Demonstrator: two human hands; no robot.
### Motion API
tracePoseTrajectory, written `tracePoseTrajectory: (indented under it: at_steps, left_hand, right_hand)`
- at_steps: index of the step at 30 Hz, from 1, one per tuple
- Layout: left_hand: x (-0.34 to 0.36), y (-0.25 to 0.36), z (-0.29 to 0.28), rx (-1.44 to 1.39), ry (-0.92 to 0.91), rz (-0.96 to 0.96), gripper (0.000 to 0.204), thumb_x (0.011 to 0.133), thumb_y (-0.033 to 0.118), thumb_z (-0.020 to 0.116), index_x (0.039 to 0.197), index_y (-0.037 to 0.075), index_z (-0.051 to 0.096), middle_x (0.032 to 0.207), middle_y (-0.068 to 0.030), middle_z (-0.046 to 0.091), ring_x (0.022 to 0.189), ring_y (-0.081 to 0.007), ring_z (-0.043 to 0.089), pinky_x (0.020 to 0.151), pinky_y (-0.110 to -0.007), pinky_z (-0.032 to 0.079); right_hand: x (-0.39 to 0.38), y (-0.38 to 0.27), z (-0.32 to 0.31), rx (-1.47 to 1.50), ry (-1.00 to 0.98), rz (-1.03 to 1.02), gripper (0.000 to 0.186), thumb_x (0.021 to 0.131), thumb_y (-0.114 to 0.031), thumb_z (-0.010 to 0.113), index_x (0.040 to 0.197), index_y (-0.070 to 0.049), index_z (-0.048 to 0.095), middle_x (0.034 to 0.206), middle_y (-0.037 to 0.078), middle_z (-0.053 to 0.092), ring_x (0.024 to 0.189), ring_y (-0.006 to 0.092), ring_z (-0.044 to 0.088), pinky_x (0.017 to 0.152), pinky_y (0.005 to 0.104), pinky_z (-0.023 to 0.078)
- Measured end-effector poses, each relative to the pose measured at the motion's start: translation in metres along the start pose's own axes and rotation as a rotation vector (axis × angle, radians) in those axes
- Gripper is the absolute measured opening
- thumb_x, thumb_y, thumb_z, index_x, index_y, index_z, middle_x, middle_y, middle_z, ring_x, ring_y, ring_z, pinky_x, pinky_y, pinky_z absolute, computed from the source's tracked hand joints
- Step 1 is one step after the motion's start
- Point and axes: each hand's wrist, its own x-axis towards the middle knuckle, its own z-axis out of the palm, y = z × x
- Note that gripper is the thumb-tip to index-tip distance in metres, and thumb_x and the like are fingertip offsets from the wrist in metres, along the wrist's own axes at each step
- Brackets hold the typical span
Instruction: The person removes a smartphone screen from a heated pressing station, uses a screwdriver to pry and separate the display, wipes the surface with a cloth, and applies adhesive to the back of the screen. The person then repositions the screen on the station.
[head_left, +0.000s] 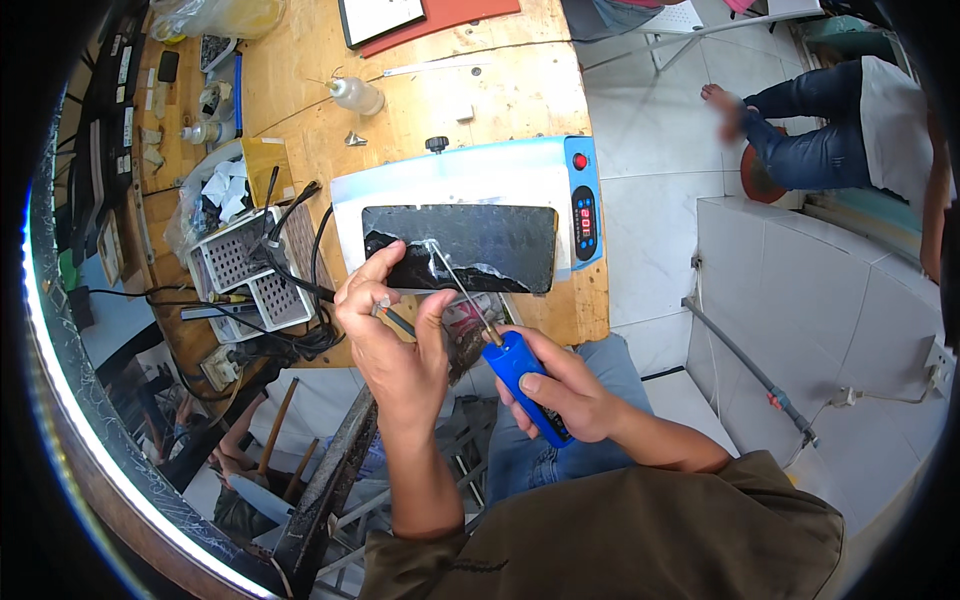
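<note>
A black phone-like glass panel (pixel 470 235) lies on a blue and white heating plate machine (pixel 350 190) with a lit red display. Ragged whitish residue and a torn dark film run along the panel's near edge. My right hand (pixel 570 390) is wrapped round a blue handheld glue-removing tool (pixel 525 380). Its thin metal rod (pixel 463 285) reaches the residue on the panel. My left hand (pixel 395 340) rests its index fingertip on the panel's near left corner, thumb raised. A thin dark stick (pixel 398 320) shows between its curled fingers.
Left of the machine stand white plastic baskets (pixel 280 300) with black cables (pixel 300 225). A clear bottle (pixel 357 95) and a small metal piece (pixel 355 139) are on the wooden table (pixel 530 90) beyond. To the right, a person (pixel 830 130) sits near a low tiled wall (pixel 780 270).
</note>
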Motion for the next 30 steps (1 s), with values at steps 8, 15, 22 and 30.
tracePoseTrajectory:
  at_steps: [8,15,22,30]
  left_hand:
    - [0.001,0.013,0.009,-0.006,0.06,-0.083,0.053,0.085,0.0,0.082,0.112,0.007,0.037,0.132,-0.0233,0.059,0.125,-0.0308,0.058,0.111,-0.044,0.043]
    - [0.003,0.021,0.009,-0.001,0.069,-0.158,0.056,0.081,0.002,0.085,0.112,0.006,0.037,0.129,-0.0245,0.059,0.121,-0.0343,0.06,0.11,-0.046,0.045]
    - [0.004,0.024,0.01,-0.022,0.075,-0.192,0.056,0.082,0.002,0.084,0.113,0.006,0.038,0.131,-0.0237,0.058,0.121,-0.0326,0.058,0.111,-0.045,0.043]
    - [0.004,0.026,0.008,-0.012,0.057,-0.212,0.055,0.084,0.001,0.083,0.117,0.006,0.04,0.133,-0.0205,0.057,0.121,-0.0267,0.055,0.112,-0.042,0.04]
  right_hand:
    - [-0.011,0.0,-0.011,0.033,0.012,-0.018,0.063,0.108,-0.029,0.048,0.159,-0.003,0.023,0.106,0.012,0.059,0.078,0.0143,0.063,0.065,0.0288,0.054]
    - [-0.02,-0.004,-0.017,0.005,0.017,-0.044,0.062,0.108,-0.028,0.048,0.158,-0.002,0.023,0.104,0.012,0.058,0.075,0.0138,0.062,0.064,0.0283,0.053]
    - [-0.03,-0.004,-0.023,0.027,0.024,-0.059,0.061,0.108,-0.027,0.047,0.158,0.001,0.024,0.104,0.011,0.057,0.073,0.0124,0.061,0.063,0.0275,0.053]
    - [-0.042,-0.007,-0.026,0.03,0.033,-0.053,0.059,0.109,-0.025,0.046,0.159,-0.001,0.024,0.105,0.011,0.057,0.074,0.0125,0.06,0.063,0.0277,0.052]
